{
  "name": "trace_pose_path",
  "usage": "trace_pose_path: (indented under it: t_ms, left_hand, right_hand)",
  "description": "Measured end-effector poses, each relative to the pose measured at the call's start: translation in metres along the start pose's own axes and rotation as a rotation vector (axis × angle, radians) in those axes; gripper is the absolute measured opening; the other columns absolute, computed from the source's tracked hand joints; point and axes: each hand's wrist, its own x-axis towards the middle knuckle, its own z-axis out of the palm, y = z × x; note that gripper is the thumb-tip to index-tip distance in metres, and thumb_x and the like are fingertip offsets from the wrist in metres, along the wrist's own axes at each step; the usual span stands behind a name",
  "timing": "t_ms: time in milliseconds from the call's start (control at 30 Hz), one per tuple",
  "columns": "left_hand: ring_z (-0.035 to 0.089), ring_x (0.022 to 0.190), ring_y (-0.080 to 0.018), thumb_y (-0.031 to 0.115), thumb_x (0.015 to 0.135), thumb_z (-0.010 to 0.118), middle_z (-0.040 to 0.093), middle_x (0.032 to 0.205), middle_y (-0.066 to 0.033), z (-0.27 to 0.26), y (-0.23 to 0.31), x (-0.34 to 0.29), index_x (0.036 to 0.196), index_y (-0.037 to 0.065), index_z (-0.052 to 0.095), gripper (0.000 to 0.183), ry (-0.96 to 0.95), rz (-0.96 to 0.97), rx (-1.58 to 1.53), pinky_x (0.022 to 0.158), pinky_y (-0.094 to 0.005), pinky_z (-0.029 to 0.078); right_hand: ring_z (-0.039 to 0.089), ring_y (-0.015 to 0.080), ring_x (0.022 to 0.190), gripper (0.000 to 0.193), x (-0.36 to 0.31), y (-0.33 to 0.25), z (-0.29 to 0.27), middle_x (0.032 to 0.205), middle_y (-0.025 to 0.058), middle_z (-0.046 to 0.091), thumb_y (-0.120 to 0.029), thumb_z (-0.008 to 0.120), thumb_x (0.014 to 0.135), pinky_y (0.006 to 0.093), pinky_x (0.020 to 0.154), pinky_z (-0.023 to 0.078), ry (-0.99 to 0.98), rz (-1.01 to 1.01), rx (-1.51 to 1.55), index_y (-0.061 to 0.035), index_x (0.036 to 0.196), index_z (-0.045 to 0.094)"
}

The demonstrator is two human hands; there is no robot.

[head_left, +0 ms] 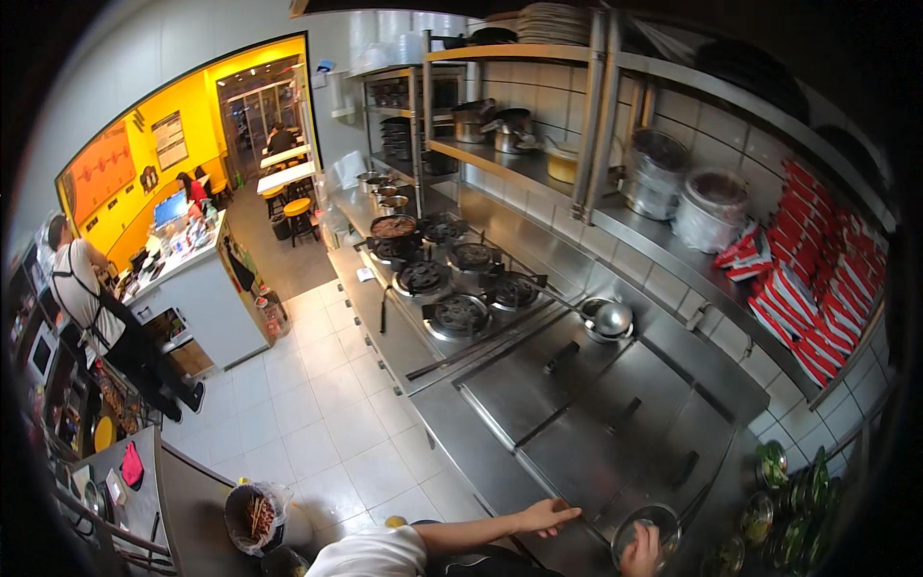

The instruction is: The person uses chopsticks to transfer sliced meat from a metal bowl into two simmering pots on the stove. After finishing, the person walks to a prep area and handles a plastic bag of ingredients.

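My left hand (550, 516) reaches in from the lower edge over the steel counter, its fingers drawn together. Whatever they may pinch is too small to make out. Just to its right, a round bowl (620, 550) sits at the near end of the steel lids (577, 452). Over that bowl, my right hand (641, 552) has its fingers bent inward, and what they may hold is hidden. The bowl's contents cannot be told apart. Further back on the counter, a ladle (611, 317) rests in a round steel pot, its long handle pointing toward the stove.
Gas burners (458, 315) and a pan of food (393, 227) stand at the far left of the counter. Red-and-white packets (798, 279) fill the right shelf. Bowls of greens (771, 465) lie at right. A lined bin (258, 519) stands behind. Another person (91, 298) works at left.
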Motion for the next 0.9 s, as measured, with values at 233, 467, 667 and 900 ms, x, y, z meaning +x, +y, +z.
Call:
trace_pose_path:
  t_ms: [233, 467, 667, 900]
  left_hand:
    - [0.057, 0.065, -0.0152, 0.055, 0.089, 0.041, 0.059, 0.080, -0.0074, -0.077, -0.029, -0.120, 0.107, 0.006, 0.050, 0.053, -0.198, 0.305, -0.535, 0.058, -0.0251, 0.048]
    - [0.060, 0.074, -0.0197, 0.048, 0.085, 0.053, 0.061, 0.088, -0.0116, -0.227, -0.112, -0.194, 0.110, 0.003, 0.050, 0.051, 0.248, 0.172, -0.464, 0.062, -0.0306, 0.051]
    - [0.061, 0.075, -0.0200, 0.040, 0.085, 0.057, 0.063, 0.087, -0.0117, -0.302, -0.153, -0.206, 0.100, 0.003, 0.056, 0.040, 0.464, 0.251, -0.366, 0.060, -0.0317, 0.052]
    - [0.058, 0.071, -0.0153, 0.034, 0.088, 0.053, 0.062, 0.081, -0.0071, -0.322, -0.143, -0.166, 0.099, 0.004, 0.058, 0.032, 0.348, 0.360, -0.129, 0.058, -0.0277, 0.048]
  right_hand:
    - [0.056, 0.0323, 0.086, 0.038, 0.160, -0.237, 0.106, 0.101, 0.0185, 0.057, -0.015, 0.050, 0.077, 0.0396, 0.079, 0.046, -0.284, -0.538, 0.894, 0.0023, 0.110, 0.054]
    - [0.056, 0.0277, 0.094, 0.031, 0.223, -0.414, 0.157, 0.100, 0.0130, 0.058, -0.015, 0.056, 0.082, 0.0370, 0.081, 0.046, -0.212, -1.014, 0.642, 0.0002, 0.109, 0.057]
    - [0.051, 0.0268, 0.079, 0.021, 0.420, -0.485, -0.045, 0.084, 0.0107, 0.053, -0.011, 0.054, 0.069, 0.0390, 0.071, 0.041, 0.635, -1.324, -0.280, -0.0031, 0.089, 0.056]
    - [0.040, 0.0257, 0.118, 0.045, 0.508, -0.568, -0.262, 0.121, 0.0121, 0.046, -0.014, 0.056, 0.077, 0.0435, 0.099, 0.031, 1.230, -0.638, -1.026, -0.0068, 0.120, 0.050]
